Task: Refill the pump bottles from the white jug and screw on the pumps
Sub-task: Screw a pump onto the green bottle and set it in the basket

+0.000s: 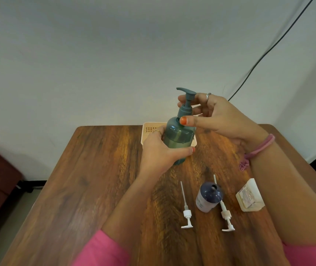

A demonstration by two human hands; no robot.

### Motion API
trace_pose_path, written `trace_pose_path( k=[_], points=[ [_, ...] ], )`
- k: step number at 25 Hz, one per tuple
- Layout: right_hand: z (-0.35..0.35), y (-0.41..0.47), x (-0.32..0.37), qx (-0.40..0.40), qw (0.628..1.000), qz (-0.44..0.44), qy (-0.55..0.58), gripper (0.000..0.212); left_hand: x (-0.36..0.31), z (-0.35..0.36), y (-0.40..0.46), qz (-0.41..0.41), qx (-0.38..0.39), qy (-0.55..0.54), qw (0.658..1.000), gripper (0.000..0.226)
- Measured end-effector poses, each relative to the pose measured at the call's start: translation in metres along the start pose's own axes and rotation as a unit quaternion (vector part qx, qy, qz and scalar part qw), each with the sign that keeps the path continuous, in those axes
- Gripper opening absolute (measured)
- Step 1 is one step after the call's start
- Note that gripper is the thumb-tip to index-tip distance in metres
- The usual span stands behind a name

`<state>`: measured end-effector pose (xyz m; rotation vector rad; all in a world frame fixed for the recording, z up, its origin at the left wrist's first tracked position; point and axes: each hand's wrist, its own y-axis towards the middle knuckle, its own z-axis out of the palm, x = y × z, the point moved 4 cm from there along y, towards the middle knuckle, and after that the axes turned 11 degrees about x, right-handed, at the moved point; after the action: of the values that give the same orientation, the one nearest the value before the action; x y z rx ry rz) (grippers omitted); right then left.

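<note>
Nearest, two white pumps (pixel 187 212) (pixel 224 210) lie flat beside an uncapped dark-blue bottle (pixel 208 196), the white jug (pixel 249 195) at its 3 o'clock. Beyond, the left hand (pixel 157 150) wraps the green bottle (pixel 179 137), raised and tilted; the right hand (pixel 216 116) pinches its pump collar (pixel 185 110). A cream basket (pixel 149 129) sits behind at 12 o'clock; its contents are hidden.

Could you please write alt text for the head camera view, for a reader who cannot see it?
A left hand holds a green bottle above a wooden table while the right hand pinches its pump collar. On the table lie two white pumps, an open dark bottle, a white jug and a basket.
</note>
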<state>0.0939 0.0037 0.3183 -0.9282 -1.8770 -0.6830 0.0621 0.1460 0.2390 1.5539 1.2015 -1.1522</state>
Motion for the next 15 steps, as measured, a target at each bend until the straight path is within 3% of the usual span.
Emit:
trace_pose_path(
  k=[4, 10, 15],
  points=[
    [0.0052, -0.0004, -0.0086, -0.104, 0.994, -0.031, 0.013, 0.053, -0.0009, -0.0007, 0.0007, -0.004, 0.002, -0.006, 1.000, 0.055],
    [0.0016, -0.0041, -0.0059, -0.077, 0.995, -0.051, 0.033, 0.042, -0.0035, -0.0025, 0.0021, -0.010, -0.005, 0.000, 1.000, 0.063],
    [0.0016, -0.0041, -0.0068, -0.104, 0.994, -0.038, 0.011, 0.044, -0.0026, -0.0017, 0.0026, -0.019, -0.014, 0.002, 1.000, 0.067]
  ],
)
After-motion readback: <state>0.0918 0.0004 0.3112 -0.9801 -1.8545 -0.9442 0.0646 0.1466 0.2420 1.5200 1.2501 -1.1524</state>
